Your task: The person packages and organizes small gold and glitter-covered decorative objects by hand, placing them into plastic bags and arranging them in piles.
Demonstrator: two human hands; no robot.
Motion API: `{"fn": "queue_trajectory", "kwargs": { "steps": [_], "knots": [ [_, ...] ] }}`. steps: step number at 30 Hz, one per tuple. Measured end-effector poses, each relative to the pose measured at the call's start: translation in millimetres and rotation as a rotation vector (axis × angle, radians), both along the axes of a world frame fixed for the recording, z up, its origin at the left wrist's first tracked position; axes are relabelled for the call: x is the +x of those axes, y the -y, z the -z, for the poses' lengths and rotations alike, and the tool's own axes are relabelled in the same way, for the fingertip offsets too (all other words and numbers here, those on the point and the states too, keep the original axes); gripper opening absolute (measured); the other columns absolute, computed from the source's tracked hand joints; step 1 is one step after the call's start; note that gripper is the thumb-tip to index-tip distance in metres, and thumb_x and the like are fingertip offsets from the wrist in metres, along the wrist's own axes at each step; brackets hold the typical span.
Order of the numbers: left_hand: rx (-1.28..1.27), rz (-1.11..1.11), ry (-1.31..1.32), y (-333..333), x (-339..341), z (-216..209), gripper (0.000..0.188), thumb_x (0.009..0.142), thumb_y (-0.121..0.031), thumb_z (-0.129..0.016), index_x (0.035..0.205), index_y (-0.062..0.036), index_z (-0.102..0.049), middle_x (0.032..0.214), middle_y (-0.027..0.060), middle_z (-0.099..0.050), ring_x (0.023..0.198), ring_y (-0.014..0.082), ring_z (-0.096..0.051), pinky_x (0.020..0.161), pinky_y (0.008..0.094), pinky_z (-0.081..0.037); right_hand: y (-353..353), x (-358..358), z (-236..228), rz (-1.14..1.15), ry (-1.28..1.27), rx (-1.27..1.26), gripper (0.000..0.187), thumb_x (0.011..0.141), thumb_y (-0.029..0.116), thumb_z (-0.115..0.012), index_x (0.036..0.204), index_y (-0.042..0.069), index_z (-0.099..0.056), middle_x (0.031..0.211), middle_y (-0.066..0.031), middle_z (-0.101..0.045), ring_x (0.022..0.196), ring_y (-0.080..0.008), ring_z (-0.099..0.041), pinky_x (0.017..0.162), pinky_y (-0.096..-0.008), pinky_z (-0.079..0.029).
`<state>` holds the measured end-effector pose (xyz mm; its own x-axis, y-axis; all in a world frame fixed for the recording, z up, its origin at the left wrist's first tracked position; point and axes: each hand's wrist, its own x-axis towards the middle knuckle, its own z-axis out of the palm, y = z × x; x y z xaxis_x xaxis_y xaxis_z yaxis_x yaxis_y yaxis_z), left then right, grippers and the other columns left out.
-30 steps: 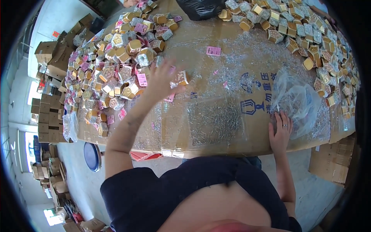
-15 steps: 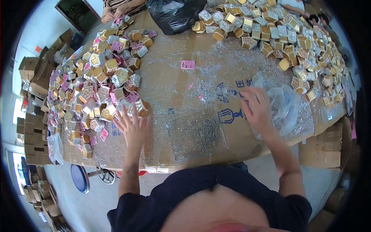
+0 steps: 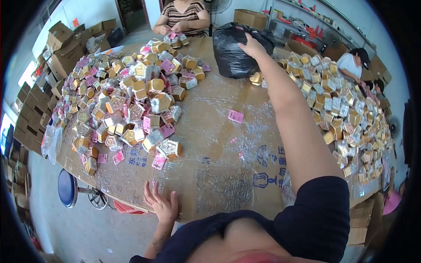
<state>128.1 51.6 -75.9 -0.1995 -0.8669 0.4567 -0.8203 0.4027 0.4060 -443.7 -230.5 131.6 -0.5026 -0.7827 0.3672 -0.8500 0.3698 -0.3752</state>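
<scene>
My right arm stretches far across the table, and my right hand is at the black plastic bag. Its thumb and a finger are spread against the bag's side; the other fingers are partly hidden. Near the front edge of the table, my left hand is open, fingers apart, with nothing in it. A bed of thin metal pins lies to its right. Beyond it, a pink card lies by a heap of gold, glitter-covered small boxes mixed with pink cards.
Another heap of gold and silver boxes covers the right side. Cardboard strewn with glitter covers the tabletop, with a loose pink card on it. A person in a striped top works opposite. A blue stool stands at left.
My right hand has gone from beside the clear plastic bag to the black bag at the far side. My left hand has drawn back from the left heap toward the near edge. The view has tilted up.
</scene>
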Motion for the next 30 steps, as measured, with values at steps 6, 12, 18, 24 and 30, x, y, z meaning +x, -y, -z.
{"fn": "queue_trajectory", "kwargs": {
  "steps": [6, 12, 18, 24, 30],
  "knots": [
    [0.022, 0.001, -0.007, -3.6, 0.5, -5.6, 0.062, 0.086, -0.033, -0.067, 0.136, -0.0036, -0.044, 0.147, 0.0289, -0.029, 0.135, 0.0444, -0.029, 0.109, 0.0579, -0.021, -4.8, 23.5, 3.1, -0.032, -0.287, 0.160, 0.031, 0.089, 0.037, -0.066, 0.101, 0.009, -0.061, 0.100, -0.0141, -0.069, 0.099, -0.0355, -0.065, 0.078, -0.0477, -0.051],
    [-0.009, 0.043, -0.009, -0.6, -0.4, -8.4, 0.052, 0.085, -0.029, -0.067, 0.130, -0.0078, -0.051, 0.147, 0.0273, -0.032, 0.135, 0.0425, -0.030, 0.109, 0.0556, -0.022, 3.0, 52.2, 10.8, -0.370, -0.401, -0.118, 0.015, 0.092, 0.025, -0.059, 0.091, 0.010, -0.058, 0.087, -0.0143, -0.065, 0.085, -0.0373, -0.063, 0.071, -0.0490, -0.048],
    [-0.002, 0.053, -0.012, -0.1, 1.1, -8.9, 0.045, 0.085, -0.027, -0.067, 0.124, -0.0085, -0.055, 0.145, 0.0249, -0.037, 0.137, 0.0386, -0.032, 0.108, 0.0533, -0.022, -26.2, 134.7, 7.9, -0.630, -0.403, -0.352, 0.016, 0.094, 0.022, -0.056, 0.088, 0.008, -0.057, 0.084, -0.0140, -0.064, 0.083, -0.0356, -0.063, 0.069, -0.0461, -0.049],
    [0.004, 0.022, -0.002, 1.2, -1.4, -9.1, 0.037, 0.086, -0.032, -0.066, 0.117, -0.0130, -0.061, 0.143, 0.0201, -0.039, 0.135, 0.0374, -0.036, 0.109, 0.0534, -0.023, -108.9, 175.7, 9.8, -0.561, -0.306, -0.418, 0.012, 0.092, 0.018, -0.060, 0.091, 0.006, -0.060, 0.085, -0.0148, -0.063, 0.081, -0.0358, -0.063, 0.068, -0.0422, -0.049],
    [-0.013, 0.061, -0.016, 0.1, -1.5, -12.9, 0.034, 0.087, -0.031, -0.066, 0.116, -0.0137, -0.061, 0.143, 0.0189, -0.040, 0.135, 0.0367, -0.036, 0.108, 0.0531, -0.023, -182.8, 219.7, 26.4, -0.779, -0.404, -0.489, 0.009, 0.081, 0.005, -0.067, 0.090, 0.005, -0.064, 0.084, -0.0113, -0.065, 0.077, -0.0312, -0.065, 0.067, -0.0382, -0.052]
  ]
}}
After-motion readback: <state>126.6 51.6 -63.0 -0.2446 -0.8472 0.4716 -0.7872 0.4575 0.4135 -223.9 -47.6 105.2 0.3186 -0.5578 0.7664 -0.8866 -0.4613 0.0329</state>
